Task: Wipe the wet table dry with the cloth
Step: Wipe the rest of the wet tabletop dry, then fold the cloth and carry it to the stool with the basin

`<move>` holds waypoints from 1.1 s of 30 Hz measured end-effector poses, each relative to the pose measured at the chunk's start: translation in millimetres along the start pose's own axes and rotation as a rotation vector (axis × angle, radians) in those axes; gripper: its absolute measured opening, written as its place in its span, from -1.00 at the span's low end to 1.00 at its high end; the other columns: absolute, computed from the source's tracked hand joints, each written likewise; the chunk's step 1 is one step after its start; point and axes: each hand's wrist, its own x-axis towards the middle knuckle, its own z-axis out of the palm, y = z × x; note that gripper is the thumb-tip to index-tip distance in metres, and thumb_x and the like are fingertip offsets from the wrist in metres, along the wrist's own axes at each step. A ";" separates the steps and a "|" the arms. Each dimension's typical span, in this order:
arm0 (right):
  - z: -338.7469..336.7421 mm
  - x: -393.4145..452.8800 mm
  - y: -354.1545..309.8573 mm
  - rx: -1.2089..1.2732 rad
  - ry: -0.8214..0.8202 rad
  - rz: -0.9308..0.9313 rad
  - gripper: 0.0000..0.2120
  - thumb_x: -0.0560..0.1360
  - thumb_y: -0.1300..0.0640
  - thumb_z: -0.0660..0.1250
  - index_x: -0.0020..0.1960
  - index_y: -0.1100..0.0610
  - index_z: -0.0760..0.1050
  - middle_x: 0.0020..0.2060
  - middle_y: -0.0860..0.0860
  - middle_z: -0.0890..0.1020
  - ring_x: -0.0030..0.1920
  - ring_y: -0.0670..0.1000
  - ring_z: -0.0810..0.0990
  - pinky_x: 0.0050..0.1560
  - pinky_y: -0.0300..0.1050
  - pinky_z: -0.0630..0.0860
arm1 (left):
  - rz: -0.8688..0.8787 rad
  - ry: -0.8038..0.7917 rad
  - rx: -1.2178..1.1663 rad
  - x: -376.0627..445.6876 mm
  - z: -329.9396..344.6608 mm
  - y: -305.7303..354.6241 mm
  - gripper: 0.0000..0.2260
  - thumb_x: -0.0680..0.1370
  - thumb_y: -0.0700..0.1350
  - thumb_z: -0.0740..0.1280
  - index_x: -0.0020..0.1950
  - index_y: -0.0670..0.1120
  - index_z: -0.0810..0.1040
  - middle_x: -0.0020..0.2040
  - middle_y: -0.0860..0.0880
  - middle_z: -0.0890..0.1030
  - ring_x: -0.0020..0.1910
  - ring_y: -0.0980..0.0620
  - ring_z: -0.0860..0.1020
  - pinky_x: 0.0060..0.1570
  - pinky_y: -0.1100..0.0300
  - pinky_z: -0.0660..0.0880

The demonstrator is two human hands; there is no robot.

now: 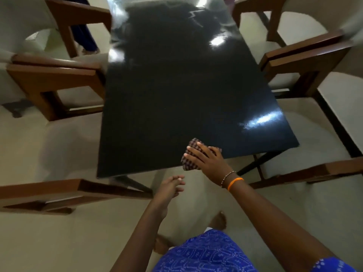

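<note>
Right hand (206,160) is flat on the cloth (191,154), fingers spread and straight, pressing it down at the near edge of the table (176,95), low and just right of centre in the frame. One cloth, checked in brown and white, bunched under the palm, part of it hanging over the edge. Two bands on that wrist: a beaded bracelet (227,176) and an orange thread (234,183) just behind it. Left hand (170,188) hangs off the table, just below the near edge, fingers loosely extended and holding nothing. Down at the bottom, a blue patterned garment (206,254) and two bare feet (219,220) on the floor. Outward now: one table, glossy black top running up the middle of the frame, bright glare patches at the right edge and upper centre, and pale smeary streaks toward the far end. Four wooden armrests show, two on the left and two on the right, with pale cushions beside them; the nearest at lower left is a brown wooden arm (49,190), and how many separate chairs they make I cannot tell. Pale floor (59,242) all round. Upper left, a dark blue garment (84,34) of a second person beside the far chair.
</note>
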 end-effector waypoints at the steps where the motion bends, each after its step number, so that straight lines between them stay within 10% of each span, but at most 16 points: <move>1: 2.0 -9.4 16.6 0.017 -0.017 0.015 -0.27 0.26 0.21 0.50 0.38 -0.03 0.38 0.37 0.03 0.46 0.33 0.17 0.46 0.11 0.11 0.49 | 0.011 -0.022 0.020 4.1 15.6 7.9 -0.80 0.60 -0.08 0.15 0.14 0.00 0.52 0.05 -0.03 0.56 0.03 0.01 0.52 0.00 0.19 0.43; 22: 42.1 -136.4 208.5 0.264 0.058 0.605 -0.28 0.30 0.28 0.40 0.42 -0.01 0.34 0.45 0.03 0.34 0.42 0.20 0.32 0.20 0.08 0.29 | 0.090 -0.452 0.365 35.6 199.5 83.7 -0.78 0.57 -0.19 0.18 0.18 -0.08 0.49 0.01 -0.01 0.51 -0.08 0.13 0.47 -0.14 0.39 0.38; 28: 22.3 -163.6 215.0 1.167 0.550 1.363 -0.40 0.44 0.47 0.19 0.44 0.19 0.26 0.31 0.25 0.44 0.23 0.31 0.49 0.21 0.21 0.47 | 0.068 -0.606 0.397 57.9 204.7 114.2 -0.82 0.55 -0.14 0.22 0.11 0.04 0.51 0.12 -0.03 0.55 0.11 0.04 0.52 0.01 0.22 0.47; 33: -3.0 -170.2 186.8 1.781 0.843 1.440 -0.52 0.52 0.45 0.12 0.42 0.23 0.26 0.17 0.31 0.53 -0.15 0.17 0.64 -0.06 0.06 0.60 | 0.178 -0.733 0.440 62.5 248.8 138.5 -0.67 0.57 -0.02 0.21 0.33 -0.04 0.43 0.22 -0.03 0.54 0.17 0.06 0.51 0.28 0.09 0.38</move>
